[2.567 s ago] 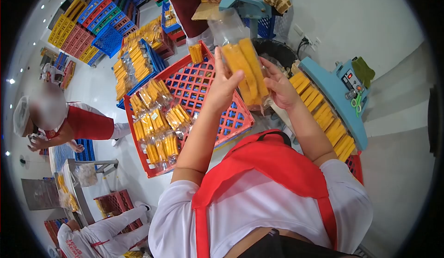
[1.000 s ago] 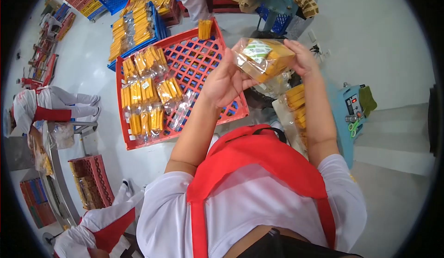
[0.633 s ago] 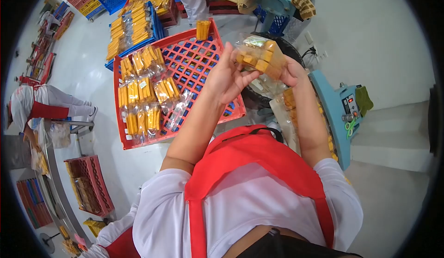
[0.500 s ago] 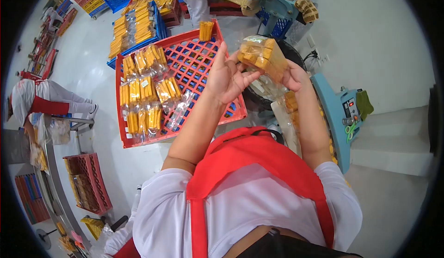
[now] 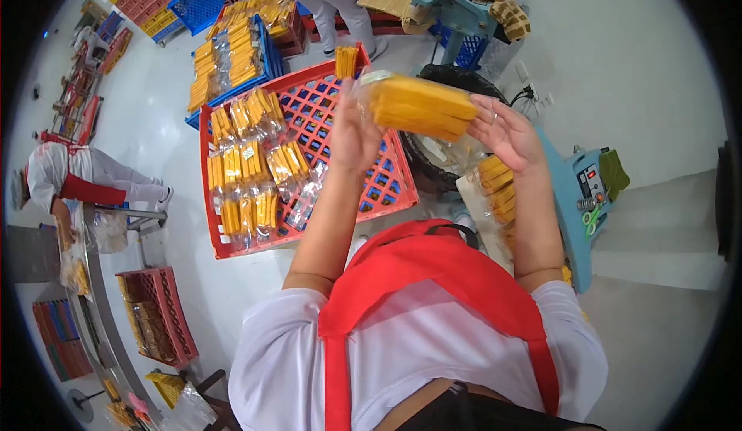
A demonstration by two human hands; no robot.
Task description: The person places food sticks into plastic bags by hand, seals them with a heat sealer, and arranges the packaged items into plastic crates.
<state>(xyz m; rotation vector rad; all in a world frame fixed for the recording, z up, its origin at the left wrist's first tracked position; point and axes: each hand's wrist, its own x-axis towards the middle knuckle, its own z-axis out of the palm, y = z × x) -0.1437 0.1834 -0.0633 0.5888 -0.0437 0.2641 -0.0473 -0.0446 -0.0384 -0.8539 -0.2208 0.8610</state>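
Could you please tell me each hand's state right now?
Left hand: holding one end of the clear packet of yellow sticks.
Right hand: open, at its other end; contact unclear.

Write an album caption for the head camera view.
A bag of yellow sticks between two hands, near a red crate holding more bagged sticks.

Steel table (image 5: pixel 99 319) taken as reference. Pale, glossy floor (image 5: pixel 182 234) immediately right of table. Stacked coloured crates (image 5: pixel 143 6) beyond table's upper end. Pale wall (image 5: pixel 649 68) well apart, far right of table; black plug (image 5: pixel 528 93) at wall socket.
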